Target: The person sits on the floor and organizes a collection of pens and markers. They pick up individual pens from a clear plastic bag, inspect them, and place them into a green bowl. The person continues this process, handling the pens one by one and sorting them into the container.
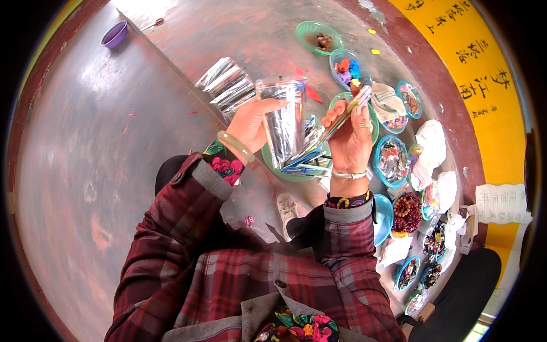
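Note:
My left hand [250,124] grips a clear zip-top plastic bag [286,122] by its side, thumb across the front. The bag hangs upright over a green basin [279,173]. Several slim pens [310,161] lie in that basin, partly hidden by the bag. In my right hand [353,139] is a small bunch of slim pens [348,113], held slanting between thumb and fingers, to the right of the bag and apart from it. A pile of shiny clear packets [228,85] lies on the floor beyond my left hand.
Bowls line the right side: one with brown pieces [323,42], one with colourful pieces [348,69], one with silvery packets [392,159], one with dark red beads [407,212]. A purple bowl [115,35] and scissors [158,21] are far left. My shoe [286,210] is below the basin.

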`<state>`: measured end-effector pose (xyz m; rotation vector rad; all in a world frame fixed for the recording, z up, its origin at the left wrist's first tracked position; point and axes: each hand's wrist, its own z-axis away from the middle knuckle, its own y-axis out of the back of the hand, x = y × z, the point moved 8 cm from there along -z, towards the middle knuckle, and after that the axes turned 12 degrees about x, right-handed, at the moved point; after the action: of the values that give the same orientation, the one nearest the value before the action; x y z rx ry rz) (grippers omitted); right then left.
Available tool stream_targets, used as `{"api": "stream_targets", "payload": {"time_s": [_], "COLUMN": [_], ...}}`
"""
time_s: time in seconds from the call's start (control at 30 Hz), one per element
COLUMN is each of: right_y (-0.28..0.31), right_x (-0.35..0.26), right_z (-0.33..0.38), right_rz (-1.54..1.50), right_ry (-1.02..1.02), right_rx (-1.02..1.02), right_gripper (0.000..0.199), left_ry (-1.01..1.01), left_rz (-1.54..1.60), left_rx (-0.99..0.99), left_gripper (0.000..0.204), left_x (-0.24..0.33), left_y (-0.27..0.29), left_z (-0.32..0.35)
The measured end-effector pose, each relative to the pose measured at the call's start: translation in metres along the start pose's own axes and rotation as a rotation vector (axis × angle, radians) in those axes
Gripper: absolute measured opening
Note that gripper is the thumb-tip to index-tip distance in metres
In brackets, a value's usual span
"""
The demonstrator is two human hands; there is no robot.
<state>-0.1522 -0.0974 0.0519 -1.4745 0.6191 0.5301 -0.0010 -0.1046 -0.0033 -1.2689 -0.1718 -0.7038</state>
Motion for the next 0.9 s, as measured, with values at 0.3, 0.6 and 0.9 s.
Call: {"api": "stream_targets", "payload": {"time_s": [0.3, 0.6, 0.9], "right_y": [0.007, 0.017, 0.015], "right_x": [-0.010, 0.000, 0.009], "right_z": [-0.001, -0.006, -0.006], "right_rz": [-0.008, 0.059, 0.089], "right_ry": [-0.043, -0.009, -0.136], "right_rx": [0.056, 0.164, 0.140], "right_gripper": [0.031, 0.032, 0.045], "left_ry": [0.030, 0.027, 0.017], "left_rz": [-0.024, -0.044, -0.016], "left_rx": [0.018, 0.037, 0.038], "left_gripper": [0.031, 0.030, 0.029], "left_x": [-0.011, -0.011, -0.009], "left_y": [-0.001, -0.002, 0.001], "left_z": [-0.003, -0.002, -0.001]}}
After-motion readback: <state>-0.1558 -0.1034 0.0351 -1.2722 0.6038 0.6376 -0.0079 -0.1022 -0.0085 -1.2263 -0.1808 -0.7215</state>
